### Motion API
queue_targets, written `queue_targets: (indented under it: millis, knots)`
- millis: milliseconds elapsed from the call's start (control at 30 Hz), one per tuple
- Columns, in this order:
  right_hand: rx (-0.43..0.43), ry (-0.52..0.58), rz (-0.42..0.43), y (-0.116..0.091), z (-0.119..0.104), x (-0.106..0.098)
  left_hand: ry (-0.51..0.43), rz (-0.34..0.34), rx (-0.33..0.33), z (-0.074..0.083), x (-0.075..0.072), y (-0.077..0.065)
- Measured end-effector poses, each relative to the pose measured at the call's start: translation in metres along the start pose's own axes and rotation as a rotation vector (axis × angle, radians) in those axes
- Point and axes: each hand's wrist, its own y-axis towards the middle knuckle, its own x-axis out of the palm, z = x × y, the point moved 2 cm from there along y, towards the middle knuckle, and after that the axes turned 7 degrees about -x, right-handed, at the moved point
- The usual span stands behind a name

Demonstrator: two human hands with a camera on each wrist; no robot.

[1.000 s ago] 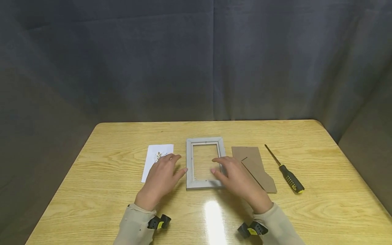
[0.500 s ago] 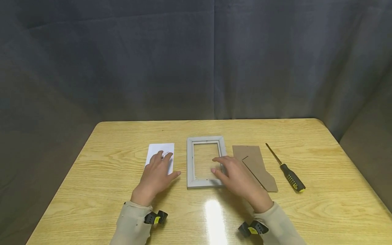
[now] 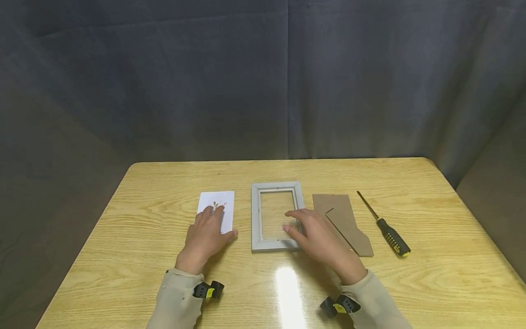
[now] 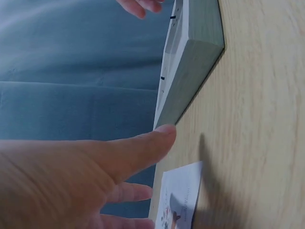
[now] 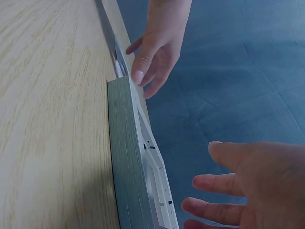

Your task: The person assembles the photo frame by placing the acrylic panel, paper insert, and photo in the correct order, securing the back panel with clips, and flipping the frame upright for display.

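Note:
My left hand point(image 3: 204, 237) is over the lower part of a white card point(image 3: 227, 218) with a small leafy print. Its fingers are extended and the thumb points right, as the left wrist view also shows at the thumb point(image 4: 138, 155). Whether a fingertip touches the card I cannot tell. Right of the card, a grey picture frame point(image 3: 255, 219) lies flat with its recessed side up. My right hand point(image 3: 318, 237) hovers over the frame's lower right side, holding nothing, its fingers loosely bent and apart in the right wrist view point(image 5: 257, 179).
Right of the frame lies a brown backing board point(image 3: 339, 208) with a dark-edged stand piece, partly behind my right hand. Farther right is a screwdriver point(image 3: 390, 235) with a black and yellow handle. A dark curtain point(image 3: 263, 82) hangs behind the wooden table point(image 3: 135, 219).
My left hand has moved left, away from the frame's left edge, and then back slightly toward me over the card. My right hand stays nearly still above the frame.

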Motion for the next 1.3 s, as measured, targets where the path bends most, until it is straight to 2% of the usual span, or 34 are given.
queue_targets:
  millis: [200,467,900,1133,1300]
  knots:
    - [0.004,0.003,-0.007,-0.0001,0.0003,-0.0001,-0.003,-0.029,-0.009,-0.0012,0.0050,0.0003]
    - [0.016,0.000,-0.008,-0.0004,-0.0004,-0.0007,0.053,-0.007,-0.051,-0.0047,0.0063,0.0024]
    - [0.025,0.003,-0.008,-0.0003,-0.0008,-0.0015,0.056,0.010,-0.027,-0.0049,0.0039,0.0038]
    - [0.037,-0.001,0.002,-0.0007,-0.0005,-0.0016,0.042,0.008,-0.041,-0.0057,0.0038,0.0064]
    - [0.040,-0.004,0.003,-0.0009,-0.0006,-0.0023,0.017,0.059,-0.021,-0.0054,0.0013,0.0060]
